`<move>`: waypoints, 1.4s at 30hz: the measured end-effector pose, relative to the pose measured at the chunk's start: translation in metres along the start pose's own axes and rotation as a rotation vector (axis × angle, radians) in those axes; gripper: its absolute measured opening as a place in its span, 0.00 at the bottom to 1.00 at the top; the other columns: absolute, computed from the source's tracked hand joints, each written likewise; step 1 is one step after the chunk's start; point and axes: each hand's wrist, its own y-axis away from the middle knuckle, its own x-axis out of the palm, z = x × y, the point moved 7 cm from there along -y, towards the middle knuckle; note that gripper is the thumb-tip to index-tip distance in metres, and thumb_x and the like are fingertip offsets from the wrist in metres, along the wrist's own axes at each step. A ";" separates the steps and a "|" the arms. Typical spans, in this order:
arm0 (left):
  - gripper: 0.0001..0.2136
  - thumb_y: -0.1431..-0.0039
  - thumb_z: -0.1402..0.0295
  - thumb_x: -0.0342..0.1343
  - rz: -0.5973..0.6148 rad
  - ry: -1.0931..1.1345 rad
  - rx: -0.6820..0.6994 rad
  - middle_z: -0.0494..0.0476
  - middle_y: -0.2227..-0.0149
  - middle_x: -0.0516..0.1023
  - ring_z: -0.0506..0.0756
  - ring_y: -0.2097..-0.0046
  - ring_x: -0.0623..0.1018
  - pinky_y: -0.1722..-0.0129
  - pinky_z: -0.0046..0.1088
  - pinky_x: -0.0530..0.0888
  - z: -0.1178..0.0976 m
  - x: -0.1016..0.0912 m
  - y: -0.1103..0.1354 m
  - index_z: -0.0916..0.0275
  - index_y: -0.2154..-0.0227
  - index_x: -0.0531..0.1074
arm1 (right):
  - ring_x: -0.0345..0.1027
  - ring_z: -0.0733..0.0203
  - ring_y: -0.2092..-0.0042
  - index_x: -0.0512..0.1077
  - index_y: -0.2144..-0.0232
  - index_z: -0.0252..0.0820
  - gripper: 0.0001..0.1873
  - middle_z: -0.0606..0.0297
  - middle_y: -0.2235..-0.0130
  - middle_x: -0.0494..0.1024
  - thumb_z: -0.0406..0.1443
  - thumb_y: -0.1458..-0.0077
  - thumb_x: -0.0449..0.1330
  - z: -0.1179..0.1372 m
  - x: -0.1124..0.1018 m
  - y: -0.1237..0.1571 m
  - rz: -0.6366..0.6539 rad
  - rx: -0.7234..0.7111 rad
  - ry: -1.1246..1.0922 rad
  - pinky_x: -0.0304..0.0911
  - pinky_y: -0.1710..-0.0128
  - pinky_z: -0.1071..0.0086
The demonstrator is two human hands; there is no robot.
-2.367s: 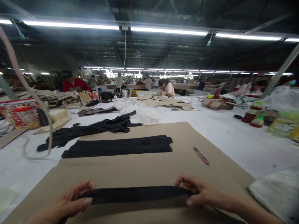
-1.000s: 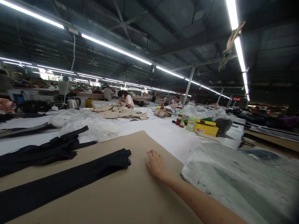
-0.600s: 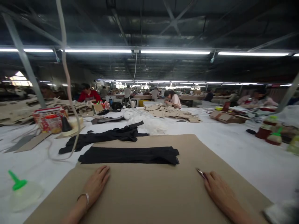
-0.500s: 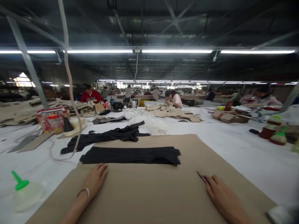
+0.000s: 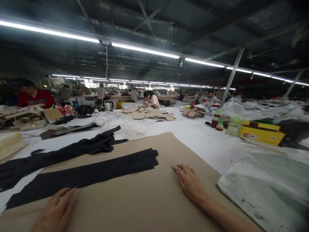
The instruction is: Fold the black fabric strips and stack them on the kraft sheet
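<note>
A large tan sheet lies flat under both hands. Across it runs a stack of black strips, neatly lined up side by side. My left hand rests on the sheet just in front of the strips, fingers stretched out and holding nothing. Beyond the strips' right end, my right hand is closed round a slim pen-like tool. Only its metal tip shows past the fingers, so its exact kind is unclear. Behind, a looser pile of black strips spreads partly over the sheet's far edge.
A pale, marked slab lies at the right beside the sheet. Farther back are a yellow box, bottles, clear plastic film and tan cut pieces. Other people work at tables beyond, one in a red top.
The view has swung to the right and tilted, bringing the yellow box and more of the slab into sight. My right hand still holds the slim tool; my left still lies by the strips.
</note>
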 end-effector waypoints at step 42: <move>0.25 0.37 0.58 0.37 0.303 -0.284 -0.142 0.59 0.35 0.54 0.61 0.36 0.56 0.40 0.45 0.55 -0.067 0.019 -0.015 0.58 0.39 0.54 | 0.56 0.49 0.45 0.65 0.47 0.38 0.19 0.54 0.49 0.70 0.36 0.39 0.51 0.136 0.049 -0.100 -0.018 -0.314 -0.008 0.37 0.40 0.47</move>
